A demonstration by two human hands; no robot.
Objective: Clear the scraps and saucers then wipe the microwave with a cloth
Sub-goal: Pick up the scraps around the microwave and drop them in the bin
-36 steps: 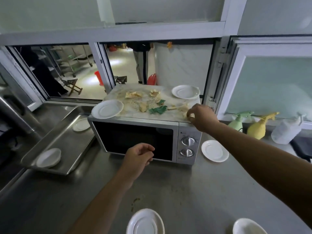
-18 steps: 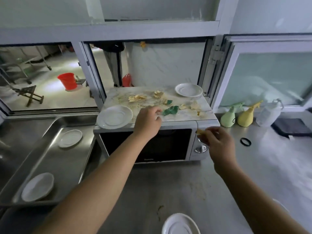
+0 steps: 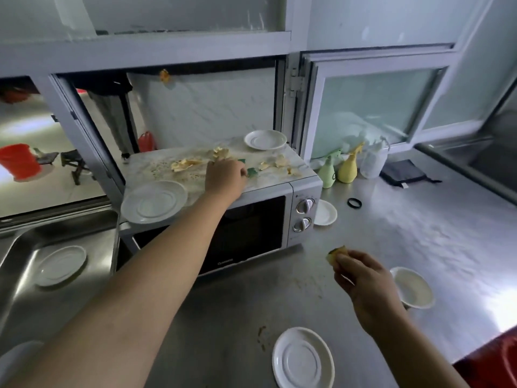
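Left hand (image 3: 223,177) reaches onto the microwave (image 3: 251,228) top, fingers curled at a green scrap (image 3: 253,171); whether they actually pinch it cannot be told. Right hand (image 3: 361,275) hangs over the table (image 3: 419,233), pinching a yellow scrap (image 3: 337,252). Hands well apart. More yellow scraps (image 3: 186,164) litter the microwave top, with one saucer (image 3: 154,201) at its front left corner and another saucer (image 3: 265,139) at back right. Spray bottles (image 3: 347,169) stand just right of the microwave.

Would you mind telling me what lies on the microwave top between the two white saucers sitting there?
In the head view, between the front-left saucer and the back-right saucer lie yellowish food scraps, crumbs and the left hand beside a green scrap.
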